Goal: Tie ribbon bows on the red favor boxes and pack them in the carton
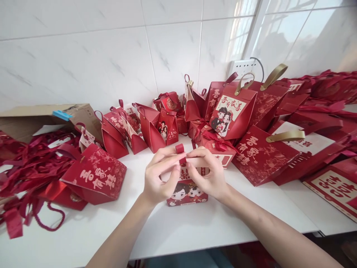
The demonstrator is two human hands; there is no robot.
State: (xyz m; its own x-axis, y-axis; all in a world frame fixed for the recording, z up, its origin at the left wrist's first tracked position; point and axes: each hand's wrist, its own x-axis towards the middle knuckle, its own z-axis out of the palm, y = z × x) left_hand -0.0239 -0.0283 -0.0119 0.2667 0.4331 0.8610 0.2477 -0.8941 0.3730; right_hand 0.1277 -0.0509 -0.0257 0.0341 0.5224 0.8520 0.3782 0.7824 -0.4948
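Left hand (160,175): thumb and fingertips pinched together on a short red strap (180,149), whose loop rises over the index finger.
Right hand (208,172): thumb and index fingertip pinched on the same strap, tips almost meeting those of the left; the exact contact is partly hidden.
Cartoon box (187,199): directly below the grip, upright on the white table (156,238), two cartoon figures on its front; the fingers cover much of its top, so where the strap joins it cannot be made out.
Bow-tied box (220,146): just beyond the right hand, partly behind it, the nearest thing in the way on that side.
Tilted box (264,156): right of the grip, leaning over, with a gold handle (286,136).
Portrait box (223,115): beyond the grip and to the right, upright among other red boxes, a bridal couple on its pale panel.
White-lettered box (103,173): left of the grip, well apart from the left hand.
Ribbon heap (36,156): farther left, dark red and tangled.
Cardboard carton (83,117): far left, behind the heap, with a blue strip (63,115) on it.
Socket strip (242,68): beyond everything, against the tiled wall (111,63).
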